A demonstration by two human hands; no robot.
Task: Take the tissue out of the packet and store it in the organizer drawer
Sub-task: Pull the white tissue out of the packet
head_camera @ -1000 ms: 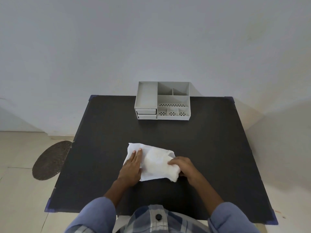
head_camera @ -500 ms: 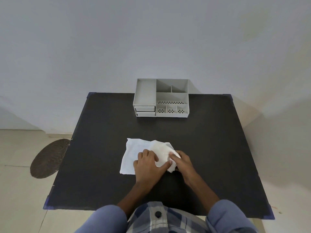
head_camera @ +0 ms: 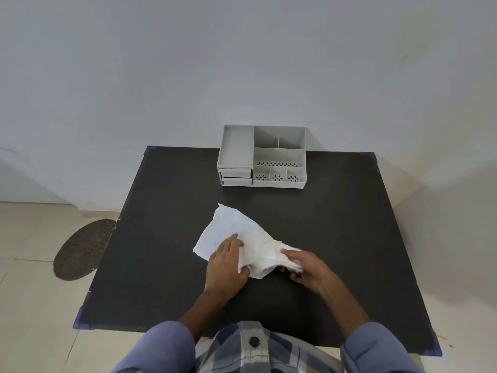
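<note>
Left hand (head_camera: 226, 267) presses flat on the tissue (head_camera: 231, 230); right hand (head_camera: 309, 270) pinches its crumpled right end. Bare table (head_camera: 349, 211) lies between them and the far organizer (head_camera: 262, 157).

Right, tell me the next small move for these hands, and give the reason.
Probably fold the tissue smaller. It lies spread and crumpled on the table, the left hand pressing its near edge and the right hand gripping its bunched end. The organizer has shallow drawers, both shut, so the tissue looks too bulky as is.
</note>
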